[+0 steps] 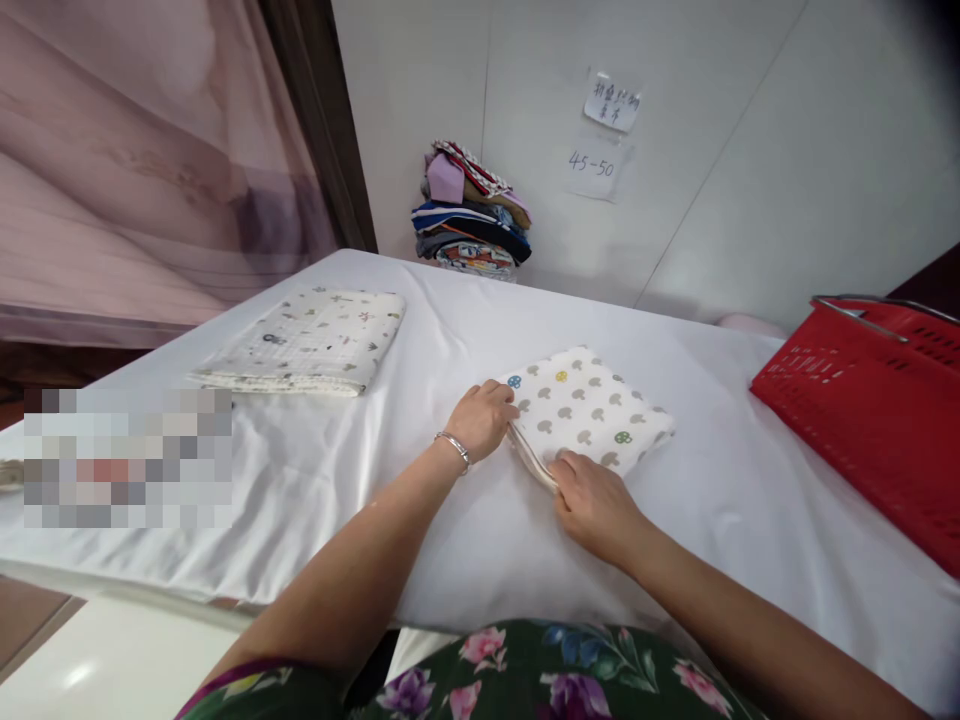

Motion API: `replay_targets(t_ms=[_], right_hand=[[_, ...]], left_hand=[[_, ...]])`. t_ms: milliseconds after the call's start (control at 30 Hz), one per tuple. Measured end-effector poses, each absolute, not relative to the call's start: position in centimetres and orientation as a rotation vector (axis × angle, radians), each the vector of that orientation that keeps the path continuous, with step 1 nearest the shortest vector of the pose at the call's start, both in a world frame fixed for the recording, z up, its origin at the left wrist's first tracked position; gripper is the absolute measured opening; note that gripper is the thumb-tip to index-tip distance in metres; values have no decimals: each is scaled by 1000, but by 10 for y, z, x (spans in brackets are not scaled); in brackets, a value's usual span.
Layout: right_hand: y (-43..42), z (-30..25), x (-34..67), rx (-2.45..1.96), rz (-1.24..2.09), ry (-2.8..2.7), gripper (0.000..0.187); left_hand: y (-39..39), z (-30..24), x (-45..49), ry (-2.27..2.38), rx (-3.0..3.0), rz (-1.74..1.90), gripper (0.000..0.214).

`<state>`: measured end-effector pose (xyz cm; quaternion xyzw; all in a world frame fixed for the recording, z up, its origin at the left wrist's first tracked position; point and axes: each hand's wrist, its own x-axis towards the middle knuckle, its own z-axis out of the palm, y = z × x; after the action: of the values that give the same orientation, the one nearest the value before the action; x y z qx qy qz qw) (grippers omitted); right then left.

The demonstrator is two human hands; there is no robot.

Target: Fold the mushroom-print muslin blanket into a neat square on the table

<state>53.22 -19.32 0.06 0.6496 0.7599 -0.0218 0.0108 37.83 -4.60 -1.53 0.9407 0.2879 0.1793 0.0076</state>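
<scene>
A folded white cloth with grey mushroom prints (589, 405) lies on the white-covered table (420, 330) in front of me. My left hand (484, 417), a bracelet on its wrist, has its fingers curled at the cloth's left near corner. My right hand (592, 500) grips the near edge of the same cloth, fingers tucked against its layered side. Both hands touch the folded cloth along that edge.
A second folded patterned cloth (307, 342) lies at the left of the table. A stack of folded colourful fabrics (471, 215) stands at the back against the wall. A red plastic basket (877, 400) sits at the right. Paper notes (604, 135) hang on the wall.
</scene>
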Motion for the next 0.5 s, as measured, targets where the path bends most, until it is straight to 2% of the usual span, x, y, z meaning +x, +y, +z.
replay_targets(t_ms=[133, 300, 500], right_hand=[[-197, -5, 529, 1991, 76, 2449, 18], [-205, -20, 541, 1977, 179, 2601, 37], [-213, -51, 552, 1901, 437, 2784, 50]], left_hand=[[-45, -19, 377, 936, 2906, 453, 30], [-48, -21, 376, 961, 2854, 427, 38], [-42, -27, 376, 968, 2868, 474, 30]])
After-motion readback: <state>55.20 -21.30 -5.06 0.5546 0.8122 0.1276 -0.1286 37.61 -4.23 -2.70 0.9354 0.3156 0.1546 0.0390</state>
